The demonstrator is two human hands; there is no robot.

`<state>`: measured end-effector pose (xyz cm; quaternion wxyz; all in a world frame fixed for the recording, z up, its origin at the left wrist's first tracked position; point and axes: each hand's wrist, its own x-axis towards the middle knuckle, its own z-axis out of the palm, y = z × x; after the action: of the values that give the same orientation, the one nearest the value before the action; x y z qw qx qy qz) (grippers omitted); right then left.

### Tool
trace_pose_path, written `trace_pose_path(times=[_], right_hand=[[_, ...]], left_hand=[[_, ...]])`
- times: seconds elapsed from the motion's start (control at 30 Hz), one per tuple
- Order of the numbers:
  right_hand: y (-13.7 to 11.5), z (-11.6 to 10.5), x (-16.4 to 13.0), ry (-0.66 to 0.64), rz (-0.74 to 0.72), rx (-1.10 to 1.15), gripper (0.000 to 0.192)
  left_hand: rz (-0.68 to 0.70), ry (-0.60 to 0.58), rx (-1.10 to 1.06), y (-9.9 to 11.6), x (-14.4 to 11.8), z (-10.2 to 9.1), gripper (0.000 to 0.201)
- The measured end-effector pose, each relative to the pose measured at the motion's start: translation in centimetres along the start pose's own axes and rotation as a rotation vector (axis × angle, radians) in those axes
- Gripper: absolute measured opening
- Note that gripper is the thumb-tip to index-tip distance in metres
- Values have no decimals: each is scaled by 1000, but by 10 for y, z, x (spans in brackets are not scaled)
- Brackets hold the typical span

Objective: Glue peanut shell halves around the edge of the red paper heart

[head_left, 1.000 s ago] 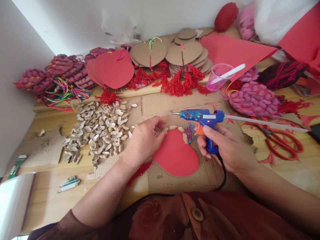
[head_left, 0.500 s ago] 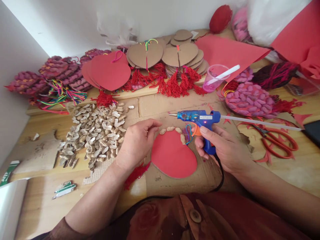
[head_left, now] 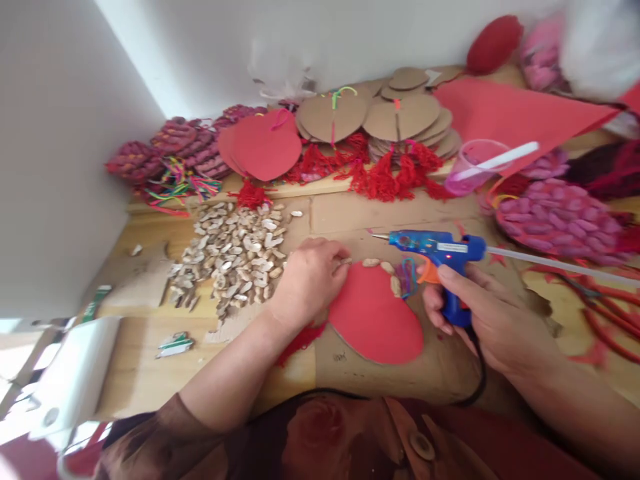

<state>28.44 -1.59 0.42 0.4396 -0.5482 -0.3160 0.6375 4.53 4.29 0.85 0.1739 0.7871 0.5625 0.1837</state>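
Table of wood carries our cardboard sheet, perhaps to have its surface protected. On this sheet lies our red heart, flat and smooth. Our right hand wraps firmly the blue glue gun, probably raised so its nozzle touches nothing. Our left hand, fingertips nearly together, is at the heart's edge, where pale peanut shells sit; whether it grips one, we cannot tell.
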Motion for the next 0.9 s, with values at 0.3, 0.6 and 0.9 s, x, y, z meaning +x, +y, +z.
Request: trace_pose_path(times=[0.3,0.6,0.9], right_hand=[[-10,12,0,154,31,-99,36],[-8,9,0,141,42,-149,31],[-11,11,0,148,42,-117,32]], left_hand=[[26,-172,135,-11,-5,-27,23],[49,-166,157,-23,-1,-40,31],[-377,87,305,-79,-8,-97,21]])
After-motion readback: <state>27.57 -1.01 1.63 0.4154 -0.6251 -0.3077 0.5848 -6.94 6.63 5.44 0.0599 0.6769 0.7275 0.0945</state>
